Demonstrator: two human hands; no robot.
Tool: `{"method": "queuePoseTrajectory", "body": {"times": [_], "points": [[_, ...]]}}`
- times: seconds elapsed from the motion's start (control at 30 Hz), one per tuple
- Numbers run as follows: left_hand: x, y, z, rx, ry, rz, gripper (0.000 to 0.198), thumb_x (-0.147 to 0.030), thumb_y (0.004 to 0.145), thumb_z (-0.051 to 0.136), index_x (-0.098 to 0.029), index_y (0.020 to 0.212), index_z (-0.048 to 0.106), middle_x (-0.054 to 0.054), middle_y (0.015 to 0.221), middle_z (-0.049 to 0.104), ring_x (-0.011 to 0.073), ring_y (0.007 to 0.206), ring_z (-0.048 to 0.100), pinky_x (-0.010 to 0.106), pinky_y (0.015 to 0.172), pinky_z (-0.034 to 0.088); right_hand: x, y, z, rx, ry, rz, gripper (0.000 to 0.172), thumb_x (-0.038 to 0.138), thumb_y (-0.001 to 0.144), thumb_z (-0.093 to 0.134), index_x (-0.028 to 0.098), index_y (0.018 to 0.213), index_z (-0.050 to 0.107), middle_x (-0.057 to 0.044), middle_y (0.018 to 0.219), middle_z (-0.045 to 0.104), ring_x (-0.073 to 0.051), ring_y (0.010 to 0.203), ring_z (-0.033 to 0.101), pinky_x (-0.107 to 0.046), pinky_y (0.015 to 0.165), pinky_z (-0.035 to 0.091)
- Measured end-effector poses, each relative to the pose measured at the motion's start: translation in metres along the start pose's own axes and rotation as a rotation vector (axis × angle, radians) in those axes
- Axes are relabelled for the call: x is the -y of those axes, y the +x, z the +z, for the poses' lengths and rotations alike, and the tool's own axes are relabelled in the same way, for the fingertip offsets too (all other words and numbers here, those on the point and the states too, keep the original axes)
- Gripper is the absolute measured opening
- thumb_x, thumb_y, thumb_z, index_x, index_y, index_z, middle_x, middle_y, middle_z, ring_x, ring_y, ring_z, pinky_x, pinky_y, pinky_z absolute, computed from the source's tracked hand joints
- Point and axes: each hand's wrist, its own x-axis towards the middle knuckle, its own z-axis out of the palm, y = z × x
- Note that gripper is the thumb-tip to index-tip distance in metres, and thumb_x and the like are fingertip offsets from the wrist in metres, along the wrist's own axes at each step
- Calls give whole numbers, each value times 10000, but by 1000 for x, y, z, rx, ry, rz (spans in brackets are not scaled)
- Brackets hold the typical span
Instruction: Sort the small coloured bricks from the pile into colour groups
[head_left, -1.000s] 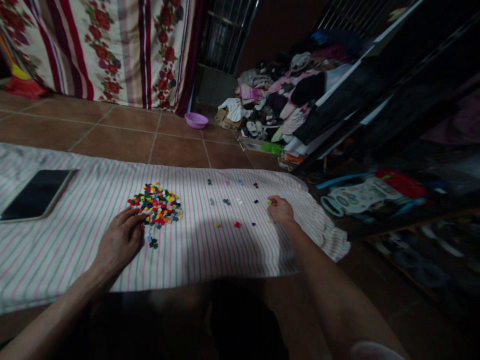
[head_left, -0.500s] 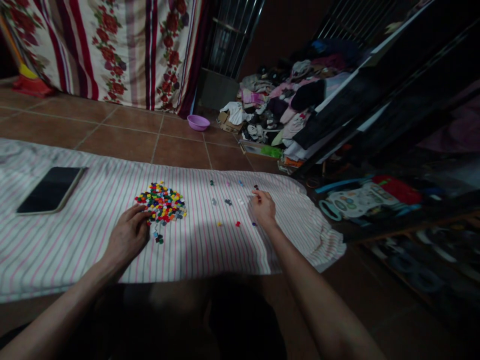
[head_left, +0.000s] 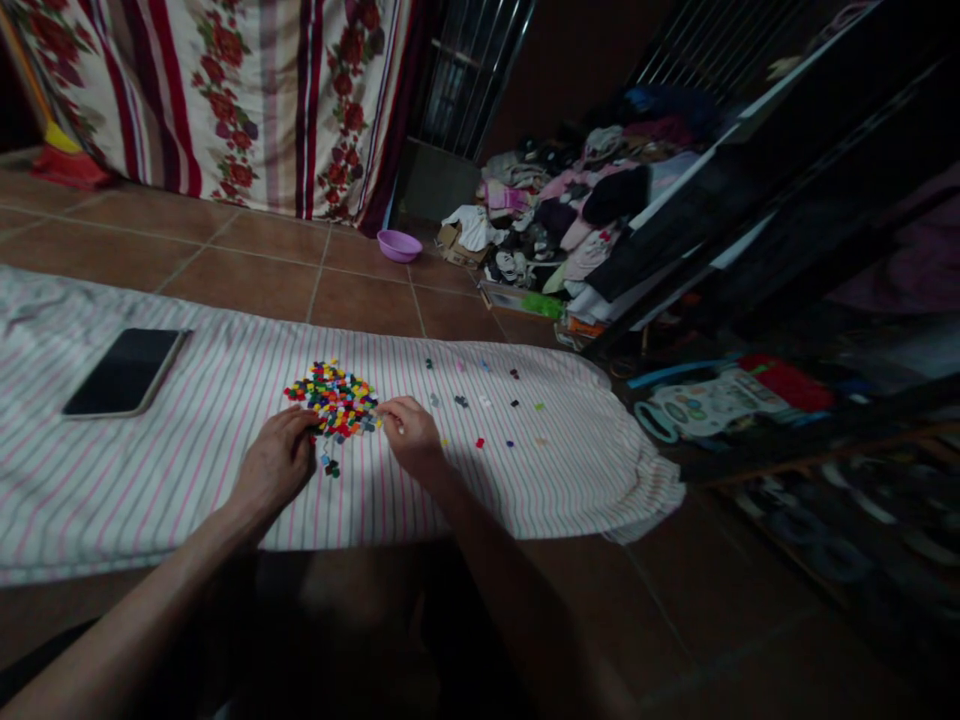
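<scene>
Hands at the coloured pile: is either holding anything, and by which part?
Cannot be told: the right hand and left hand touch opposite edges of the pile of small coloured pieces, and any pinched piece is too small to see.

I am touching small, shiny plastic bricks (head_left: 337, 398) lying on a matt, woven striped cloth (head_left: 187, 490) beside a glossy, smooth-faced phone (head_left: 126, 371).

phone (head_left: 124, 372) (lying flat) | purple bowl (head_left: 399, 245) | clothes heap (head_left: 555, 225) | flowered curtain (head_left: 247, 100)
</scene>
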Motion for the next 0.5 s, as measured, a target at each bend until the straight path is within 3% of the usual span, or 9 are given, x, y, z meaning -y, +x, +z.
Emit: {"method": "queuePoseTrajectory", "body": {"times": [0.2, 0.5], "points": [[4, -1, -4, -25, -22, 24, 313, -227, 843, 377, -178, 1013, 636, 92, 1079, 685, 250, 1168, 560, 469, 1018, 466, 17, -5, 28, 26, 2, 51, 271, 96, 822, 495, 210, 936, 714, -45, 952, 650, -156, 898, 607, -272, 835, 495], [10, -2, -9, -13, -1, -27, 287, -211, 842, 408, -177, 967, 665, 105, 1197, 629, 238, 1192, 544, 449, 1042, 459, 12, -5, 40, 6, -26, 62, 245, 136, 847, 516, 220, 937, 727, -48, 914, 618, -162, 824, 601, -274, 765, 504]]}}
